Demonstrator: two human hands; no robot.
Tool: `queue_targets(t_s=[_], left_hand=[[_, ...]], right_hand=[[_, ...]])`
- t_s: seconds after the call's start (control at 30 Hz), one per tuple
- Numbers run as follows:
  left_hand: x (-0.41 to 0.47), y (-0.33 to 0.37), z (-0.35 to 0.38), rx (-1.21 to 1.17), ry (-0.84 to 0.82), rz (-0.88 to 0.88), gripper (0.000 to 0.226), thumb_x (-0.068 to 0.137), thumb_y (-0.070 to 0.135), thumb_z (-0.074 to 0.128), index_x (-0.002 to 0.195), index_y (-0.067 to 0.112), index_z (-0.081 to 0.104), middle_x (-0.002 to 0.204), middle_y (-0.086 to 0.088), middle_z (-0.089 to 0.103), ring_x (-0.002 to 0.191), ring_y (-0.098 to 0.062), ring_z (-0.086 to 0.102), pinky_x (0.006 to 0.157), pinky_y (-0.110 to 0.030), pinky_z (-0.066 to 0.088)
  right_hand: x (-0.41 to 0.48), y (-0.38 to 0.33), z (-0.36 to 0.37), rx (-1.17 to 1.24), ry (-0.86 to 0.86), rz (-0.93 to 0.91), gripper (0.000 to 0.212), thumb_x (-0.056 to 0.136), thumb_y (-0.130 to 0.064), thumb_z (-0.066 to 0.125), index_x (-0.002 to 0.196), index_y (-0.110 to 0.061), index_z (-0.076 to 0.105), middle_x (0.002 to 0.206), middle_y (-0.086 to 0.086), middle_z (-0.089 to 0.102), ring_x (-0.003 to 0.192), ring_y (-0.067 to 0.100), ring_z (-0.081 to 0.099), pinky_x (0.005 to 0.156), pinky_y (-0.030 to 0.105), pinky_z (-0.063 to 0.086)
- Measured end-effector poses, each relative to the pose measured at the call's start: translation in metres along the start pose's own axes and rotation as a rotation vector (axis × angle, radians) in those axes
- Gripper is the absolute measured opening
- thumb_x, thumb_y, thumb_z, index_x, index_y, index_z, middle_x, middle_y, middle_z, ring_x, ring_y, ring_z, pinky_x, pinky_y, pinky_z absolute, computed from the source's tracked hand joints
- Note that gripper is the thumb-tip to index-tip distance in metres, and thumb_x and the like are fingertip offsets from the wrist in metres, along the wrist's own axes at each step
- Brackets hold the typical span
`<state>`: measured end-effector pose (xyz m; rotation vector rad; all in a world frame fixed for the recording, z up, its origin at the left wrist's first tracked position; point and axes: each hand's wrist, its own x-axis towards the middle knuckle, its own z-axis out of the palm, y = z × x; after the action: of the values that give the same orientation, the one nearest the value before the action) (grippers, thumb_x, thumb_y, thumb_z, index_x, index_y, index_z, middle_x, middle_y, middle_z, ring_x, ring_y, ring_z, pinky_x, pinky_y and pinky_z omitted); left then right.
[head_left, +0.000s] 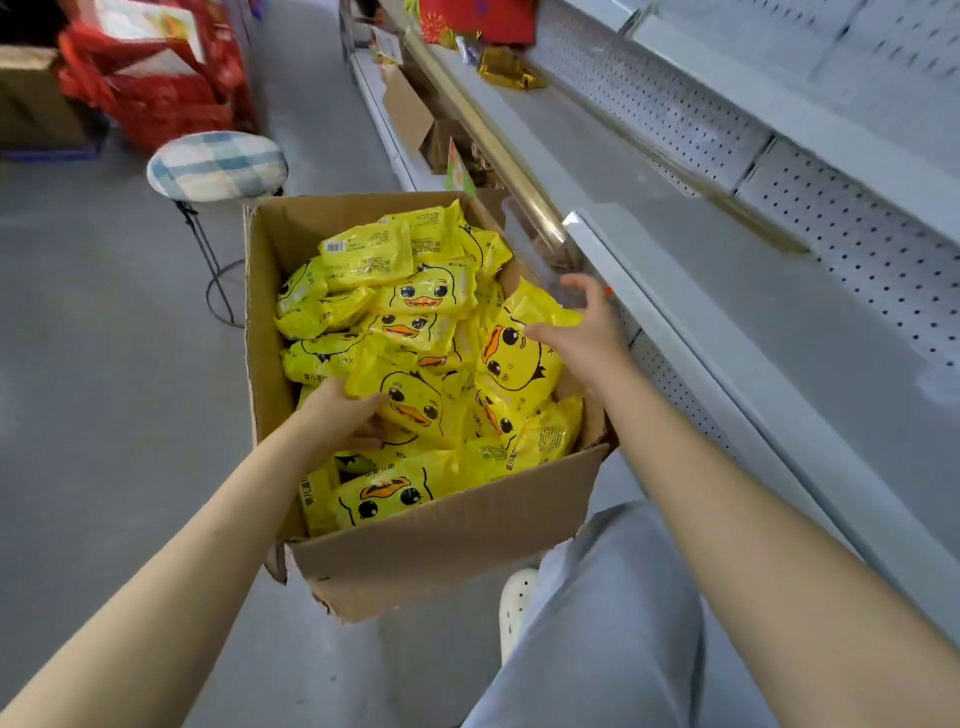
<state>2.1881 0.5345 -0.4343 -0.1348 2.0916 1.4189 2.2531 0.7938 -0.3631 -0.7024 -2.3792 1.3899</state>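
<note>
Cardboard box (447, 540) on the floor, full of yellow packets. Left hand (337, 415) grips a duck-face packet (415, 402) at 7 o'clock in the box, fingers curled under its edge. Right hand (587, 332) pinches a tilted packet (514, 358) at 3 o'clock, against the box wall. Shelf (691, 322) at 3 o'clock of the box; stool (218, 163) at 10 o'clock.

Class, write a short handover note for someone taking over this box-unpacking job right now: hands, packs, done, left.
Left hand: grips a flat duck pack in the cardboard box.
Right hand: pinches a tilted duck pack at the box's right side.
Done: no duck pack shows on the white shelf beside the box.
Left: lift both out, probably onto the shelf; many more packs fill the box.
</note>
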Motion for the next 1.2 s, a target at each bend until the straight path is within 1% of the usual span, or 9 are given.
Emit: queue_targets(t_s=[0.13, 0.27, 0.47, 0.57, 0.7, 0.8, 0.93, 1.07, 1.2], left_hand=[[0.006, -0.015, 0.004, 0.838, 0.267, 0.347, 0.092, 0.075, 0.04, 0.075, 0.145, 0.017, 0.021, 0.144, -0.016, 0.029, 0.128, -0.035, 0.034, 0.104, -0.047, 0.034], [0.014, -0.015, 0.013, 1.09, 0.188, 0.596, 0.095, 0.08, 0.037, 0.067, 0.149, 0.037, 0.002, 0.159, 0.003, 0.001, 0.144, -0.03, 0.007, 0.113, -0.053, 0.016], [0.018, -0.018, 0.018, 1.209, 0.209, 0.528, 0.089, 0.073, 0.057, 0.059, 0.148, 0.031, 0.019, 0.145, -0.002, 0.028, 0.131, -0.032, 0.022, 0.108, -0.049, 0.021], [0.018, -0.018, 0.019, 1.228, 0.217, 0.454, 0.07, 0.079, 0.063, 0.05, 0.139, 0.029, 0.037, 0.133, -0.007, 0.036, 0.124, -0.032, 0.027, 0.105, -0.049, 0.023], [0.02, -0.016, 0.02, 1.17, 0.232, 0.396, 0.061, 0.082, 0.063, 0.052, 0.129, 0.024, 0.048, 0.131, -0.007, 0.04, 0.126, -0.032, 0.027, 0.107, -0.049, 0.022], [0.021, -0.016, 0.02, 1.03, 0.162, 0.345, 0.062, 0.081, 0.057, 0.06, 0.127, 0.018, 0.046, 0.134, -0.01, 0.042, 0.127, -0.033, 0.03, 0.104, -0.045, 0.029], [0.022, -0.018, 0.018, 0.78, 0.07, 0.336, 0.055, 0.086, 0.049, 0.06, 0.125, 0.012, 0.045, 0.123, -0.007, 0.055, 0.105, -0.022, 0.054, 0.082, -0.032, 0.045], [0.021, -0.01, 0.012, 0.694, 0.079, 0.329, 0.04, 0.086, 0.046, 0.061, 0.109, 0.015, 0.052, 0.105, -0.004, 0.059, 0.082, -0.014, 0.053, 0.065, -0.024, 0.043], [0.013, 0.002, 0.007, 0.67, 0.042, 0.38, 0.041, 0.086, 0.039, 0.065, 0.12, 0.017, 0.057, 0.113, -0.005, 0.06, 0.093, -0.019, 0.056, 0.073, -0.028, 0.046]], right_hand=[[-0.001, 0.0, 0.005, -0.16, -0.101, -0.043, 0.069, 0.073, -0.02, 0.081, 0.13, -0.028, 0.043, 0.135, 0.003, 0.047, 0.12, 0.018, 0.044, 0.084, 0.026, 0.034], [-0.008, 0.016, 0.024, -0.186, -0.155, 0.006, 0.067, 0.073, -0.02, 0.081, 0.128, -0.022, 0.044, 0.128, 0.003, 0.051, 0.116, 0.019, 0.049, 0.082, 0.027, 0.037], [-0.011, 0.038, 0.032, -0.2, -0.083, 0.106, 0.067, 0.072, -0.021, 0.08, 0.12, -0.019, 0.033, 0.117, -0.001, 0.042, 0.101, 0.017, 0.045, 0.069, 0.026, 0.039], [-0.005, 0.038, 0.032, -0.229, -0.093, 0.136, 0.068, 0.074, -0.013, 0.077, 0.118, -0.021, 0.026, 0.117, 0.004, 0.041, 0.097, 0.023, 0.049, 0.055, 0.024, 0.035], [-0.002, 0.037, 0.04, -0.084, -0.007, 0.118, 0.063, 0.073, -0.022, 0.08, 0.119, -0.02, 0.037, 0.114, 0.003, 0.053, 0.099, 0.022, 0.056, 0.07, 0.027, 0.041], [-0.001, 0.042, 0.047, -0.131, -0.13, 0.202, 0.058, 0.076, -0.029, 0.078, 0.125, -0.015, 0.048, 0.12, 0.004, 0.058, 0.11, 0.024, 0.057, 0.086, 0.035, 0.048], [-0.005, 0.046, 0.052, -0.252, -0.237, 0.247, 0.097, 0.077, -0.023, 0.078, 0.148, -0.018, 0.013, 0.145, 0.006, 0.039, 0.13, 0.028, 0.042, 0.101, 0.04, 0.04], [-0.01, 0.042, 0.051, -0.208, -0.096, 0.146, 0.07, 0.076, -0.017, 0.077, 0.131, -0.017, 0.033, 0.12, 0.002, 0.044, 0.104, 0.021, 0.05, 0.069, 0.019, 0.039], [-0.013, 0.024, 0.037, -0.231, -0.1, 0.047, 0.049, 0.086, -0.024, 0.066, 0.13, -0.014, 0.05, 0.127, 0.005, 0.055, 0.114, 0.024, 0.054, 0.087, 0.032, 0.044]])
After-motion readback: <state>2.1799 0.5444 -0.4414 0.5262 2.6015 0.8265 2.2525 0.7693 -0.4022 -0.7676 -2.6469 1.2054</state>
